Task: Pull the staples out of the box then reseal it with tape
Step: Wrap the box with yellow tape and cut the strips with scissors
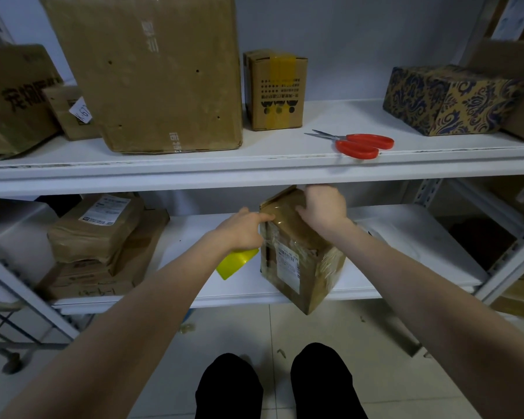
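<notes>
A brown cardboard box [297, 261], wrapped in clear tape and bearing a white label, stands on the lower shelf [406, 237] at its front edge. My right hand [324, 207] holds the box's top, thumb on the near side, fingertips hidden behind the upper shelf's edge. My left hand [242, 228] grips a yellow plastic tool [236, 263] that sticks out below the palm. Its index finger stretches onto the top left corner of the box. No staples show.
Red-handled scissors [360, 143] lie on the upper shelf [254, 173], among a big carton [152, 74], a small taped carton [274, 89] and a patterned box [448, 101]. Wrapped parcels [97, 237] are stacked on the lower shelf's left. A wire cart [9, 334] stands left; my feet are on tiled floor.
</notes>
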`<state>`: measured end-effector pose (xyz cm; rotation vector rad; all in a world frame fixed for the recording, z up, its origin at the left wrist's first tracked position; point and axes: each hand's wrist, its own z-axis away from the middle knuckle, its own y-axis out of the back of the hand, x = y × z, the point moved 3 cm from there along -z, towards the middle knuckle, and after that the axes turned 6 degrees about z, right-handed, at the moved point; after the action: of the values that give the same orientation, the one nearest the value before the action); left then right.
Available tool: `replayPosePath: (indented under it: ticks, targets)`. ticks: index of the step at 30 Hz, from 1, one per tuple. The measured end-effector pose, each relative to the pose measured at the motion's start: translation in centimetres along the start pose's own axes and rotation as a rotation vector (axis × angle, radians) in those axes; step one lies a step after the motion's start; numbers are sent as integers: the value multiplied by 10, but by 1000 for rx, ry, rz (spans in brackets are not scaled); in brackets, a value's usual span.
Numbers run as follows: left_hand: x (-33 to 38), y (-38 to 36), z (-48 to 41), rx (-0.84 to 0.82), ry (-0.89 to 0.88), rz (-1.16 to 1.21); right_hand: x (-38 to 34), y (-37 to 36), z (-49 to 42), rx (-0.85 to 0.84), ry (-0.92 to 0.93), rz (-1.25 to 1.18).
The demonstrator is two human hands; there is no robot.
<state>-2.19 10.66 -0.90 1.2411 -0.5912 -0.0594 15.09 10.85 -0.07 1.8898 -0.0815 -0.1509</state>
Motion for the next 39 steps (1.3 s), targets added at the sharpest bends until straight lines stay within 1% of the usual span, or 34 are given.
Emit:
replayPosePath:
  ticks: [3,5,6,8,11,14,17,20,23,25,28,30,33,36,39]
  targets:
    - [3,0,2,20,-6,33,3,-4,18,101,48,-67]
    - [6,-1,5,30,-12,71,-5,-9,29,110,137,-165]
    - [7,0,6,34,-14,95,-13,-11,32,78,189,-178]
    - [11,0,10,39,-13,138,-27,-18,39,-41,259,-91]
    - [13,-2,16,36,-4,184,-35,-26,41,-159,270,37]
    - [14,-3,21,34,-7,240,-31,-31,37,-244,282,12]
    - [16,-5,26,28,9,412,-26,-27,30,-267,339,-14]
    - [8,-12,24,80,104,589,-20,-22,23,-252,388,37]
    - [0,-23,23,47,291,727,-13,-20,21,-309,395,43]
    - [-1,-32,20,55,366,785,-13,-17,21,-368,395,36]
    - [0,-46,12,99,420,826,-15,-14,20,-429,358,2]
    - [0,-55,7,79,435,858,-15,-13,18,-391,352,-3]
    - [-3,-60,4,71,457,915,-17,-13,16,-248,332,0]
    - [-8,-66,1,49,479,954,-24,-17,19,-101,330,80]
    - [-10,-69,-4,56,502,984,-31,-24,22,10,377,164]
